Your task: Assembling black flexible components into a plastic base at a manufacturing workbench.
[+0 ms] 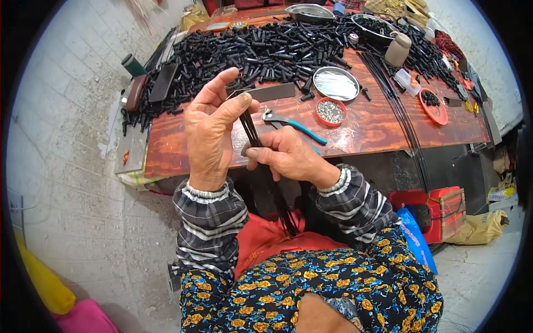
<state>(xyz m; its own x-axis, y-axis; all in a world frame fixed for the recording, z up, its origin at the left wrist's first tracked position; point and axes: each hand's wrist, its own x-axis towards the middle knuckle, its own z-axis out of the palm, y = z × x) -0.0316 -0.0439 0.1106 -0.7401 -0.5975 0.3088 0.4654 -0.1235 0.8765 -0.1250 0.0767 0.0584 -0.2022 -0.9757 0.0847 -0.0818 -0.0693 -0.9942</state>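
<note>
In front of my body I hold a bundle of thin black rods [280, 202] that slants down toward my lap. At its upper end the thumb and index finger of my left hand [206, 136] pinch the tips, with the other fingers partly raised. Lower down, my right hand [297, 157] wraps round the same bundle, thumb on top. Just beyond the right hand, blue-handled pliers [305, 131] lie on the reddish wooden table [366, 133]. A flat dark bar [272, 92] rests behind my left fingertips.
A large heap of short black bolt-like parts [250, 55] covers the table's far side. Nearby stand a red dish [333, 125] of small metal pieces and a round metal tray [355, 99] with white strips. More long black rods [401, 115] overhang the front edge, above a red stool [438, 216].
</note>
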